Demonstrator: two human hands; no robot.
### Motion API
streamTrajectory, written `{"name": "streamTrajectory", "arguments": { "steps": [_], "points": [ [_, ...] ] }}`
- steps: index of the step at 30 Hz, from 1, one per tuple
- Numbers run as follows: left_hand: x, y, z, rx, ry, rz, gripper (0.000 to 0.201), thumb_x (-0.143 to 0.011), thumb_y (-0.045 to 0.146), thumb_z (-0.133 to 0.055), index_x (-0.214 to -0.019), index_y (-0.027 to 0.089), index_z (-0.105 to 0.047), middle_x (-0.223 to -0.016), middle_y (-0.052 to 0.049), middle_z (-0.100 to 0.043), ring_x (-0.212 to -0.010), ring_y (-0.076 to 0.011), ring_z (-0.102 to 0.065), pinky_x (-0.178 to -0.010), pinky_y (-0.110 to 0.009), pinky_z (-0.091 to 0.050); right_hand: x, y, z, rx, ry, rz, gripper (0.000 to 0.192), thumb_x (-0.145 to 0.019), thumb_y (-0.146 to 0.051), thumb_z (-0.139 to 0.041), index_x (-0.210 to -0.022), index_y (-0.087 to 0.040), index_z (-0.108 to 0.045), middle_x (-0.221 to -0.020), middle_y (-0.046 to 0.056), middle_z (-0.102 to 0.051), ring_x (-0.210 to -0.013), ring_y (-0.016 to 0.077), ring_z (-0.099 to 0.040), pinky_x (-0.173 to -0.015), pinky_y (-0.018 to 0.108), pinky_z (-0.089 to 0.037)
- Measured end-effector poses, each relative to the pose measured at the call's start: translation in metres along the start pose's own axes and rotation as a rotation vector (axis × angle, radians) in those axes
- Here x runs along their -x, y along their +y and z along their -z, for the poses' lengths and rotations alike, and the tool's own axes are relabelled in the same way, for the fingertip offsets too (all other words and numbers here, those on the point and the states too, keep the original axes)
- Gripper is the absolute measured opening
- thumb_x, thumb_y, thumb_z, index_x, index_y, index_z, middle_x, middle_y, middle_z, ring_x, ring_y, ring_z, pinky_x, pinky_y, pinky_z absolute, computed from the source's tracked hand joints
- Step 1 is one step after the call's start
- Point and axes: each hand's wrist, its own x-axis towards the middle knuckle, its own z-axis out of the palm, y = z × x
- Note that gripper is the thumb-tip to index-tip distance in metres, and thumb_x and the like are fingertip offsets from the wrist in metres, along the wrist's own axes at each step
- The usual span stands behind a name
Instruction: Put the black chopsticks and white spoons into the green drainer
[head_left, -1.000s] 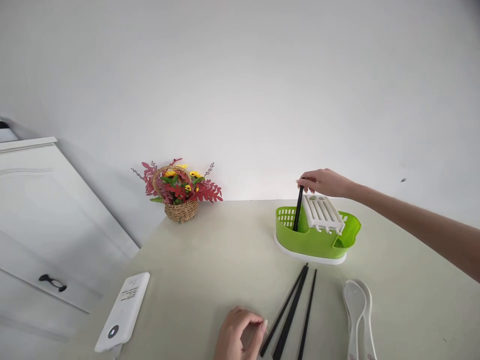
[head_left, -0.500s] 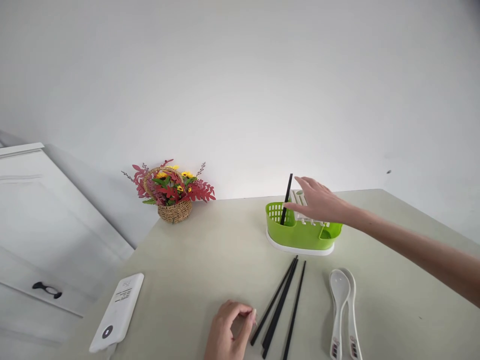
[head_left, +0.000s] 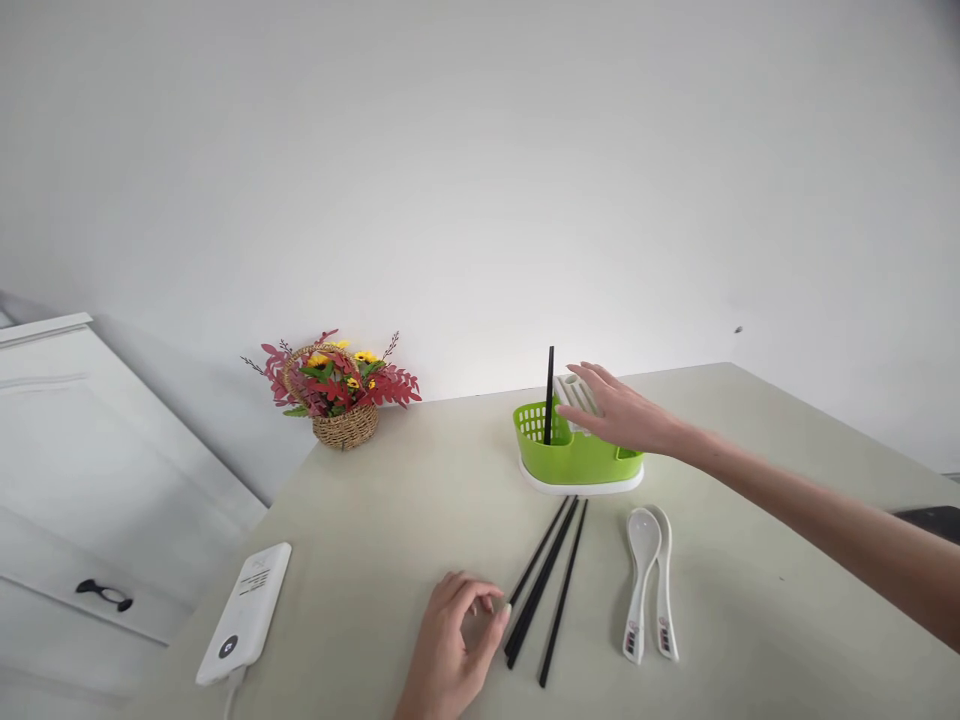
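A green cutlery holder [head_left: 581, 462] on a white base stands at the back of the table. One black chopstick [head_left: 550, 395] is upright in its left basket. My right hand [head_left: 611, 405] reaches over the holder's white slotted rack [head_left: 571, 390], fingers stretched out and apart, the thumb tip just right of that chopstick. Several black chopsticks [head_left: 541, 590] lie loosely fanned in front of the holder. Beside them, my left hand [head_left: 457, 640] hovers low, its fingers curved with a gap to the thumb. The thumb covers the near end of the leftmost chopstick; whether it touches cannot be seen.
Two white spoons [head_left: 643, 560] lie partly overlapped right of the chopsticks. A wicker basket of artificial flowers [head_left: 345, 425] stands at the back left. A white power bank [head_left: 246, 612] with a cable lies at the left edge. A dark object [head_left: 934, 522] shows behind my right forearm.
My view has shifted slightly to the right. The standing chopstick has come more upright, with my right thumb now apart from it. My left hand has moved over the leftmost chopstick's near end.
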Motion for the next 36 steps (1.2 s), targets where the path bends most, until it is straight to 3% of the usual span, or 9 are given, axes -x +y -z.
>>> {"name": "streamTrajectory", "arguments": {
  "steps": [4,7,10,15,18,24,26,29,36],
  "points": [
    [0.0,0.005,-0.003,-0.143,-0.005,-0.036,0.021,-0.099,0.045,-0.057,-0.1,0.025,-0.064,-0.088,-0.005,-0.064,-0.087,-0.0222,-0.063,-0.093,-0.042,-0.052,0.045,0.007,0.004,-0.066,0.175,0.048,0.067,-0.1,-0.064,-0.038,-0.157,-0.028,-0.032,-0.169,0.009,-0.031,-0.15,0.0315,-0.039,-0.118,0.051,-0.041],
    [0.0,0.004,-0.004,-0.152,0.014,-0.034,0.022,-0.1,0.044,-0.054,-0.096,0.024,-0.062,-0.087,-0.005,-0.064,-0.086,-0.0223,-0.062,-0.093,-0.044,-0.052,0.092,0.025,-0.006,-0.15,0.312,0.005,0.056,-0.1,-0.061,-0.044,-0.15,-0.035,-0.041,-0.16,0.006,-0.046,-0.137,0.0312,-0.055,-0.097,0.044,-0.058],
    [-0.003,0.002,-0.006,-0.107,0.049,-0.001,0.022,-0.1,0.045,-0.054,-0.102,0.025,-0.063,-0.091,-0.006,-0.066,-0.087,-0.0224,-0.063,-0.086,-0.039,-0.054,0.142,0.053,-0.035,-0.28,0.394,-0.208,0.049,-0.098,-0.06,-0.047,-0.14,-0.036,-0.051,-0.148,0.006,-0.058,-0.124,0.0318,-0.065,-0.061,0.032,-0.058],
    [-0.02,0.005,-0.019,-0.123,0.149,0.035,0.028,-0.096,0.05,-0.059,-0.103,0.024,-0.064,-0.094,-0.007,-0.069,-0.084,-0.0225,-0.065,-0.086,-0.041,-0.055,0.212,0.109,-0.1,-0.367,0.418,-0.444,0.047,-0.092,-0.062,-0.049,-0.123,-0.03,-0.062,-0.135,0.008,-0.068,-0.114,0.0326,-0.07,-0.06,0.032,-0.056],
    [-0.031,0.006,-0.026,-0.166,0.156,0.018,0.032,-0.092,0.053,-0.063,-0.102,0.023,-0.064,-0.093,-0.006,-0.068,-0.085,-0.0234,-0.066,-0.085,-0.041,-0.055,0.237,0.128,-0.122,-0.375,0.416,-0.488,0.043,-0.09,-0.059,-0.052,-0.118,-0.029,-0.064,-0.129,0.008,-0.071,-0.115,0.0309,-0.07,-0.064,0.032,-0.058],
    [-0.033,-0.004,-0.007,-0.227,0.084,0.018,0.028,-0.099,0.05,-0.051,-0.102,0.024,-0.062,-0.098,-0.006,-0.067,-0.088,-0.0224,-0.066,-0.08,-0.035,-0.055,0.248,0.117,-0.124,-0.334,0.439,-0.482,0.035,-0.09,-0.054,-0.053,-0.115,-0.031,-0.062,-0.123,0.006,-0.074,-0.112,0.0273,-0.071,-0.067,0.031,-0.056],
    [-0.034,-0.007,0.003,-0.322,0.061,-0.011,0.025,-0.1,0.044,-0.048,-0.099,0.024,-0.062,-0.102,-0.008,-0.067,-0.094,-0.0245,-0.067,-0.082,-0.037,-0.054,0.246,0.111,-0.123,-0.311,0.478,-0.472,0.034,-0.091,-0.053,-0.05,-0.113,-0.03,-0.063,-0.121,0.006,-0.074,-0.11,0.0269,-0.071,-0.072,0.033,-0.057],
    [-0.043,-0.004,0.008,-0.497,0.054,-0.051,0.019,-0.098,0.034,-0.049,-0.096,0.022,-0.063,-0.102,-0.008,-0.068,-0.094,-0.0264,-0.066,-0.083,-0.041,-0.052,0.244,0.112,-0.126,-0.292,0.466,-0.476,0.035,-0.088,-0.056,-0.053,-0.109,-0.031,-0.065,-0.118,0.006,-0.076,-0.105,0.028,-0.073,-0.064,0.033,-0.056],
    [-0.072,0.03,-0.038,-0.812,-0.032,-0.136,0.02,-0.083,0.002,-0.056,-0.091,0.016,-0.068,-0.093,-0.013,-0.067,-0.089,-0.0297,-0.066,-0.083,-0.043,-0.053,0.247,0.121,-0.128,-0.271,0.443,-0.485,0.034,-0.087,-0.055,-0.054,-0.109,-0.032,-0.066,-0.116,0.005,-0.077,-0.102,0.0282,-0.075,-0.062,0.032,-0.058]
  ]
}}
